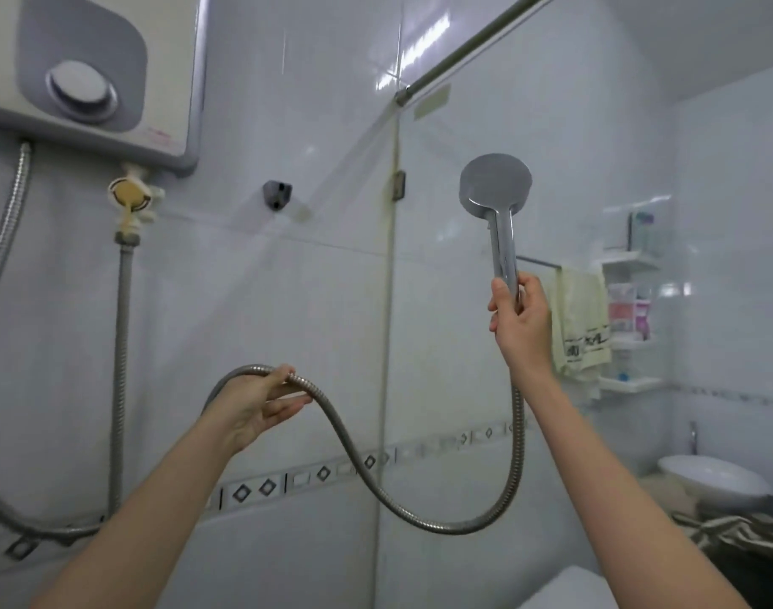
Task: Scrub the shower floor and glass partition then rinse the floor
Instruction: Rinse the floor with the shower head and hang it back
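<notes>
My right hand [518, 320] grips the lower handle of a chrome shower head [495, 186], held upright with its round face turned toward the glass partition [551, 147]. A metal shower hose [376, 485] drops from the handle, loops low and rises to my left hand [261, 400], which holds it loosely between thumb and fingers. The glass partition stands on the right, its edge [391, 301] meeting the tiled wall. No water spray is visible. The shower floor is out of view.
A white water heater [90, 72] hangs at upper left with a valve [132, 200] and hoses below. An empty shower bracket [277, 194] sits on the wall. Behind the glass are a towel [580, 318], a shelf of bottles [630, 301] and a basin [712, 479].
</notes>
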